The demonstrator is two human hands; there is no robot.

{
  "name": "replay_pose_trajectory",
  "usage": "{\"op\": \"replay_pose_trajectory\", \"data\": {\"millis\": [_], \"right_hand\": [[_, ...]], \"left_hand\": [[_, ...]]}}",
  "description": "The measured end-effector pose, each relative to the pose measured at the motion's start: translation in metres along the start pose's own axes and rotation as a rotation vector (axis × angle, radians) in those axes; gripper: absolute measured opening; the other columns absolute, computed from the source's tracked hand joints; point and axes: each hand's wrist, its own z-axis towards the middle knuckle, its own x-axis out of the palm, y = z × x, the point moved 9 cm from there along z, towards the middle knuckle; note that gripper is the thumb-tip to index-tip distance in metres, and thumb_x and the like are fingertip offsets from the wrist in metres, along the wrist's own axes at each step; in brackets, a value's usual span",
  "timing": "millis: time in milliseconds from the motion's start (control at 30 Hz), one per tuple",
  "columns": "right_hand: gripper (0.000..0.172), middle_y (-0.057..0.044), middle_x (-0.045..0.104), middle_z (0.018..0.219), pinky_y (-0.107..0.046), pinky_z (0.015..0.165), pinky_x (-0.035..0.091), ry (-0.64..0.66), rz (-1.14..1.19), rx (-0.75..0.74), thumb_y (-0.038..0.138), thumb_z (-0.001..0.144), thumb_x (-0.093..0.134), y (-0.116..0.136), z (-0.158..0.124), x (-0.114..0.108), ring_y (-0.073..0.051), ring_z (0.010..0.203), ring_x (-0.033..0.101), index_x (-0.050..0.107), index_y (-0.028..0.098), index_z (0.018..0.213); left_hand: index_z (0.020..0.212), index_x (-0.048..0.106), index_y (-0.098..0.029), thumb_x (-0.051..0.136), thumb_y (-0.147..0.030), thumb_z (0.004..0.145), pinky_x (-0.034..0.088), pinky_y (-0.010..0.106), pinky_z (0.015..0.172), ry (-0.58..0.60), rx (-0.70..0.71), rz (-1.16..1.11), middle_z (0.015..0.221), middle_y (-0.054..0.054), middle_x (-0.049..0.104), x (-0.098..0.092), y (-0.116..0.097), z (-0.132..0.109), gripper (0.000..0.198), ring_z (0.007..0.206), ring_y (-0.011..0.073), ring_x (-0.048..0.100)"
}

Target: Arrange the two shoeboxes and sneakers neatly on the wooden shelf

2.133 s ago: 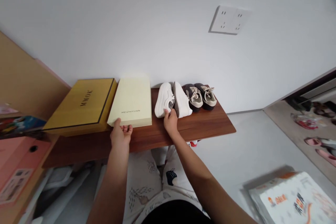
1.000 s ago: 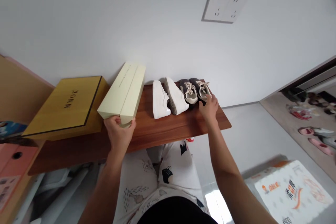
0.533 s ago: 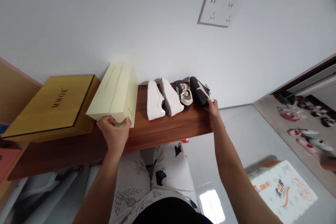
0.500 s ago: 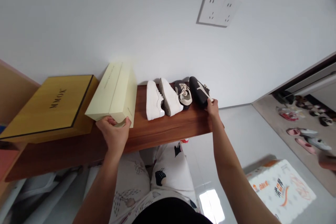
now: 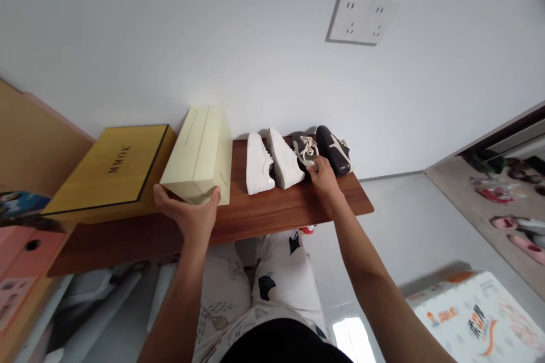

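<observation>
Dk shoe (image 5: 304,147) in R hand (image 5: 323,174); bare strip @ shelf edge (image 5: 272,224).

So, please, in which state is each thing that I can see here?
Yellow box: closed, lying flat
Cream box: closed, standing on its long side
White shoes: both tipped sideways
Left dark shoe: upright, laces facing up
Right dark shoe: tipped on its side
Left hand: spread open at cream box's near end
Right hand: fingers closed on left dark shoe's heel
Wall socket: nothing plugged in
</observation>
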Motion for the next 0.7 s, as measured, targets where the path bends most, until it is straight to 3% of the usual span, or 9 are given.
{"op": "replay_pose_trajectory", "data": {"millis": [67,167,233,333,433,533,633,700], "right_hand": [[0.033,-0.013,0.064,0.111,-0.041,0.091,0.051,-0.078,0.201,0.124,0.048,0.087,0.057,-0.018,-0.002,-0.004,-0.023,0.098,0.061,0.059,0.019,0.103],[0.035,-0.006,0.065,0.103,-0.037,0.081,0.055,-0.135,0.585,0.313,0.054,0.086,0.053,-0.041,-0.014,0.007,-0.019,0.093,0.061,0.054,0.022,0.101],[0.033,-0.005,0.064,0.104,-0.036,0.080,0.056,-0.143,0.782,0.378,0.052,0.084,0.052,-0.048,-0.021,0.018,-0.019,0.095,0.061,0.053,0.023,0.100],[0.029,-0.005,0.064,0.096,-0.036,0.078,0.056,-0.191,0.875,0.442,0.046,0.084,0.044,-0.059,-0.023,0.024,-0.019,0.094,0.061,0.054,0.022,0.098],[0.030,-0.005,0.063,0.090,-0.036,0.074,0.056,-0.210,0.810,0.498,0.043,0.084,0.037,-0.068,-0.017,0.018,-0.020,0.089,0.061,0.054,0.021,0.097],[0.031,-0.007,0.063,0.092,-0.038,0.076,0.055,-0.196,0.496,0.558,0.043,0.084,0.043,-0.069,-0.017,-0.001,-0.021,0.086,0.061,0.055,0.020,0.101],[0.041,-0.016,0.062,0.114,-0.043,0.088,0.052,-0.274,0.065,0.480,0.041,0.083,0.054,-0.047,-0.031,-0.031,-0.026,0.097,0.063,0.055,0.016,0.116],[0.049,-0.021,0.055,0.130,-0.045,0.093,0.051,-0.290,-0.065,0.341,0.037,0.084,0.055,-0.020,-0.048,-0.035,-0.029,0.107,0.061,0.051,0.015,0.127]], "left_hand": [[0.151,0.007,-0.010,0.089,-0.033,0.057,0.002,0.054,0.124,-0.020,0.095,0.091,0.158,0.029,0.001,0.004,-0.012,0.006,0.126,0.152,0.0407,-0.001],[0.153,0.004,-0.010,0.087,-0.032,0.059,0.004,0.060,0.122,-0.055,0.160,0.156,0.158,0.031,0.007,0.012,-0.021,0.013,0.127,0.150,0.0433,0.007],[0.152,0.008,-0.011,0.086,-0.032,0.060,0.007,0.061,0.120,-0.077,0.183,0.163,0.155,0.031,0.014,0.012,-0.022,0.016,0.123,0.148,0.0440,0.012],[0.146,0.025,-0.007,0.086,-0.033,0.057,0.010,0.061,0.119,-0.025,0.273,0.205,0.151,0.032,0.020,0.013,-0.024,0.017,0.111,0.145,0.0459,0.017],[0.128,0.046,-0.009,0.088,-0.033,0.054,0.011,0.061,0.118,0.098,0.371,0.229,0.144,0.029,0.030,0.019,-0.025,0.015,0.088,0.141,0.0463,0.025],[0.113,0.057,-0.016,0.089,-0.032,0.054,0.009,0.065,0.116,0.191,0.378,0.183,0.141,0.026,0.038,0.024,-0.018,0.012,0.069,0.139,0.0458,0.029],[0.115,0.060,-0.019,0.086,-0.032,0.062,0.007,0.070,0.113,0.265,0.426,0.226,0.141,0.023,0.043,0.035,-0.008,0.004,0.060,0.139,0.0457,0.030],[0.122,0.060,-0.022,0.080,-0.030,0.070,0.008,0.072,0.111,0.308,0.543,0.330,0.142,0.022,0.043,0.045,-0.003,-0.007,0.056,0.139,0.0447,0.032]]}}
